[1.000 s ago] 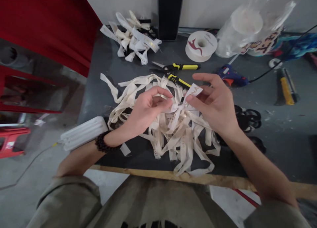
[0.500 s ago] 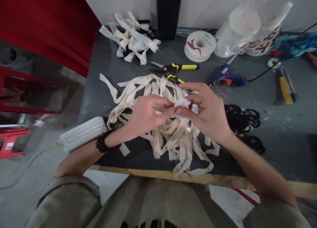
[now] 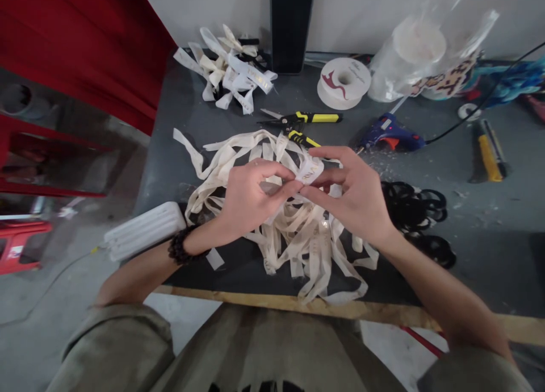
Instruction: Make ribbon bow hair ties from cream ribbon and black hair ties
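Note:
Between my two hands is a white ribbon (image 3: pixel 312 169) with gold lettering, folded over into a loop. The thumb and fingers of my left hand (image 3: pixel 259 196) pinch its left side. From the right, my right hand (image 3: pixel 355 193) pinches the same ribbon, thumb below and fingers curled behind it. Under both hands lies a loose heap of cream ribbon strips (image 3: pixel 293 238), some printed in gold. Yellow-and-black snips (image 3: pixel 298 122) rest with blades apart just beyond the heap. Parts of the held ribbon are hidden by my fingers.
Finished-looking ribbon bows (image 3: pixel 234 71) are piled at the back left. A ribbon spool (image 3: pixel 344 84), a blue glue gun (image 3: pixel 389 133) and a yellow utility knife (image 3: pixel 489 150) lie farther right. Black hair ties (image 3: pixel 415 207) sit beside my right wrist, a white power strip (image 3: pixel 145 231) beside my left.
The held ribbon has turned up into a more upright, rounder loop, showing more gold lettering. My fingers have shifted slightly around it. Other things on the table stay put.

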A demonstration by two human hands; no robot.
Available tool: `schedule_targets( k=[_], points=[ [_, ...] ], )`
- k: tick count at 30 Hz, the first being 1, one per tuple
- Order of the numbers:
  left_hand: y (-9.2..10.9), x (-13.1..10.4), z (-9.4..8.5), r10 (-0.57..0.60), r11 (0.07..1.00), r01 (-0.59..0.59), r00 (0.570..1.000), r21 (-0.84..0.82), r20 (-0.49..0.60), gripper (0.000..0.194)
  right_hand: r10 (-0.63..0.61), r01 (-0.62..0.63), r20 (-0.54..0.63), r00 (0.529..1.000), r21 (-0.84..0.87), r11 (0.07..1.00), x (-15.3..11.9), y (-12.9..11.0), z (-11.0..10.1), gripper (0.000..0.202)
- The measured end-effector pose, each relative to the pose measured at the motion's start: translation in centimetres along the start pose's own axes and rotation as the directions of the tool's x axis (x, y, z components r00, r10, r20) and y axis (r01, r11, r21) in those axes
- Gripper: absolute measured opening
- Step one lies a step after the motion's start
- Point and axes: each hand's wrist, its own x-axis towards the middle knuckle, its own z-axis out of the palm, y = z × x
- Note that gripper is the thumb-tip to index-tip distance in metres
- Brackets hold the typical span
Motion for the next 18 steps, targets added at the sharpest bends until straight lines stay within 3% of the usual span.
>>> schedule_targets(
  k=[5,10,12,14,16,18],
  points=[
    [0.0,0.5,-0.7,-0.041,0.998,0.036,0.995,0.053,0.094,0.01,-0.021,0.023,0.043,0.999,-0.057,0.998,0.0,0.2,0.0,0.055],
    [-0.1,1.2,-1.4,-0.181,0.982,0.188,0.924,0.013,0.338,0.025,-0.114,0.135,0.11,0.987,-0.21,0.968,-0.4,0.4,0.4,0.054],
    [-0.1,1.0,-1.2,-0.125,0.991,0.102,0.942,0.091,0.311,0.023,-0.171,0.188,0.086,0.981,-0.257,0.948,-0.6,0.6,0.7,0.06],
    [-0.1,0.5,-0.9,0.02,0.964,-0.082,0.971,0.253,0.238,0.016,-0.223,0.231,0.061,0.973,-0.302,0.925,-0.7,0.9,1.0,0.063],
    [0.0,0.1,-0.5,0.144,0.905,-0.212,0.968,0.369,0.203,0.014,-0.24,0.25,0.073,0.968,-0.321,0.913,-0.5,1.2,1.1,0.064],
    [0.0,0.0,-0.5,0.172,0.895,-0.246,0.96,0.371,0.223,0.014,-0.224,0.248,0.113,0.968,-0.307,0.919,-0.4,1.2,1.1,0.066]
  ],
)
